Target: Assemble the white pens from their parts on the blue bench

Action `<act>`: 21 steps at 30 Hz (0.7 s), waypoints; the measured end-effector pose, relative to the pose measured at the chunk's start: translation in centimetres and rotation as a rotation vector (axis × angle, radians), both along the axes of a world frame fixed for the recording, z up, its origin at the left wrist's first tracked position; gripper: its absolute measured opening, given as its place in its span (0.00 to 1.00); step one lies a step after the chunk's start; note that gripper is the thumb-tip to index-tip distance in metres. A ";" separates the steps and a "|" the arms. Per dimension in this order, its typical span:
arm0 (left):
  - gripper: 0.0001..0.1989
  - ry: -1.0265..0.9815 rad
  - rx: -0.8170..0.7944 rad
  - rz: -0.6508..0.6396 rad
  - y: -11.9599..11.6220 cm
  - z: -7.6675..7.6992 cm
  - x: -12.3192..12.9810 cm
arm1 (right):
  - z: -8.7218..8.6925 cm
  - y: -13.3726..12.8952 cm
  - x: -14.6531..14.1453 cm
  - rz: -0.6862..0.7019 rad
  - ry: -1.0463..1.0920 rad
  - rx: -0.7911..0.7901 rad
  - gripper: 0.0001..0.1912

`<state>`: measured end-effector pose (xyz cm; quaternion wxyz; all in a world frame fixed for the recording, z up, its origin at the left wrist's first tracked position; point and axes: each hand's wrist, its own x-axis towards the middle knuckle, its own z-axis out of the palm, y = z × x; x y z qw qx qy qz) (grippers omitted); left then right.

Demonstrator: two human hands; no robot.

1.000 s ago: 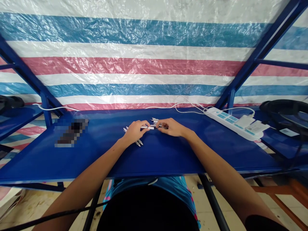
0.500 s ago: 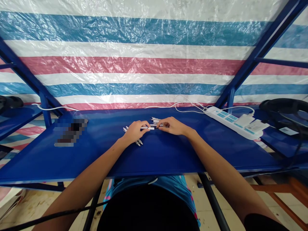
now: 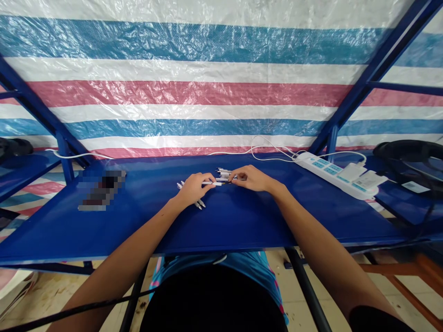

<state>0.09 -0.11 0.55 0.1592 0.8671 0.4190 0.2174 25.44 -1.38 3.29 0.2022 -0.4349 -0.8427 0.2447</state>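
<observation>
My left hand (image 3: pixel 193 188) is closed around a white pen barrel (image 3: pixel 217 184) that points right, pinched between thumb and fingers. A thin dark pen refill (image 3: pixel 226 182), with a small yellowish spot, shows at the barrel's right end. My right hand (image 3: pixel 249 179) pinches the refill's other end; the fingertips partly hide it. Just behind the right fingertips lie several white pen parts (image 3: pixel 223 173), partly covered by that hand. Under and beside my left hand rest a few white pens (image 3: pixel 200 204), their ends sticking out on both sides.
The blue table (image 3: pixel 221 226) spans the view. On the right lies a white power strip (image 3: pixel 332 173) with plugged-in adapters and a white cable (image 3: pixel 273 159). A blurred-out object (image 3: pixel 104 190) sits at the left. Behind hangs a striped plastic sheet (image 3: pixel 194 94) between blue metal posts.
My right hand has moved slightly right, away from the barrel, and more of the refill shows between the hands. My left hand has stayed put.
</observation>
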 end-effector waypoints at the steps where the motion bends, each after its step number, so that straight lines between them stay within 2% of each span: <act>1: 0.08 0.003 0.005 -0.001 0.0 -0.1 0.0 | 0.0 0.0 0.1 0.001 -0.005 0.002 0.13; 21: 0.09 0.022 0.001 -0.003 0.0 0.1 0.1 | 0.7 0.0 0.8 -0.008 -0.076 -0.040 0.12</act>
